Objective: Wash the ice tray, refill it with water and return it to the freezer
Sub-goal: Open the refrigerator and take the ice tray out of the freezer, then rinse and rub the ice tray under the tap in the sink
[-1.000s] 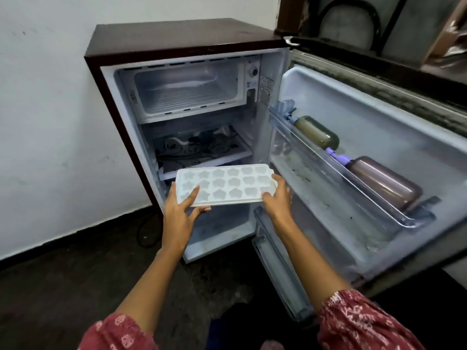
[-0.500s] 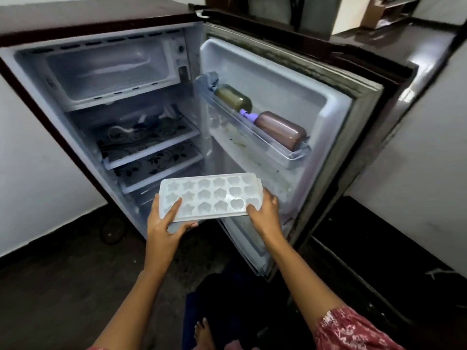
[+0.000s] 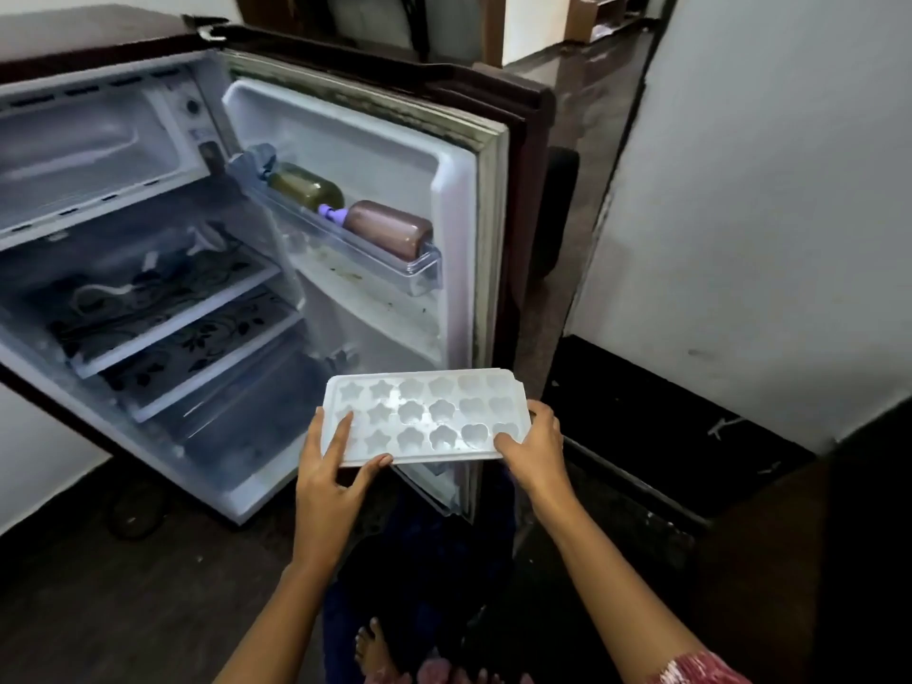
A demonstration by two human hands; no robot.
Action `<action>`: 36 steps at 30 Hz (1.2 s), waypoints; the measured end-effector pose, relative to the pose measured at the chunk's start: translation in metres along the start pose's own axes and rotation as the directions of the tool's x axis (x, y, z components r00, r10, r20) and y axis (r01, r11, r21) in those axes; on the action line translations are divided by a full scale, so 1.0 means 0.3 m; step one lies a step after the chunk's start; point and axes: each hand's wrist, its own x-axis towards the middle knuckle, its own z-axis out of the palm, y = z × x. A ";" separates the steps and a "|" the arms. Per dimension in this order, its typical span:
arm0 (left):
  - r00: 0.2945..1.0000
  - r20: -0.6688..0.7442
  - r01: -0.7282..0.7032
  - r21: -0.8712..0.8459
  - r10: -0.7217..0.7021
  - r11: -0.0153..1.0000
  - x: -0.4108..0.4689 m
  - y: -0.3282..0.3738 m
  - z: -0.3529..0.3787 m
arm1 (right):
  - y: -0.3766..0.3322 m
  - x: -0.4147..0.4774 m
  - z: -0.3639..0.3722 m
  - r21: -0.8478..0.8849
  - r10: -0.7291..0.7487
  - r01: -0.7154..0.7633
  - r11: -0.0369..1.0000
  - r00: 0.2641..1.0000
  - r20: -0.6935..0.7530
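Note:
A white ice tray [image 3: 434, 412] with star, flower and heart moulds is held level in front of the open small fridge [image 3: 237, 491]. My left hand [image 3: 330, 481] grips its left end, fingers on top and thumb along the near edge. My right hand [image 3: 535, 449] grips the right end, thumb on top. The freezer compartment [image 3: 84, 150] at the fridge's top left stands open with nothing visible inside. The tray is well below it and to the right, near the open door [image 3: 454, 199].
Two bottles, an olive one [image 3: 306, 187] and a brown one [image 3: 390, 229], lie in the door shelf. Patterned shelves [image 3: 163, 308] hold cables. A white wall [image 3: 760, 214] and black ledge [image 3: 666, 417] stand to the right. My bare foot [image 3: 370, 649] is on the dark floor.
The tray has come away from the fridge, down and to the right, with both hands on its ends. The view has swung right, showing more of the door and right wall.

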 end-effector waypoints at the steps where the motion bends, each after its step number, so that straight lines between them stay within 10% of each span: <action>1: 1.000 0.018 0.000 0.002 0.000 1.000 -0.003 0.018 0.020 | 0.016 -0.004 -0.024 0.017 0.017 -0.016 1.000 1.000 -0.020; 20: 0.859 0.469 -0.142 -0.169 0.206 0.975 0.043 0.419 0.514 | 0.250 -0.047 -0.557 0.169 0.220 -0.166 0.972 0.895 -0.388; 36: 0.442 0.693 -0.246 -0.517 0.569 0.820 0.003 0.973 1.143 | 0.474 -0.134 -1.050 0.417 0.443 -0.162 0.894 0.456 -0.772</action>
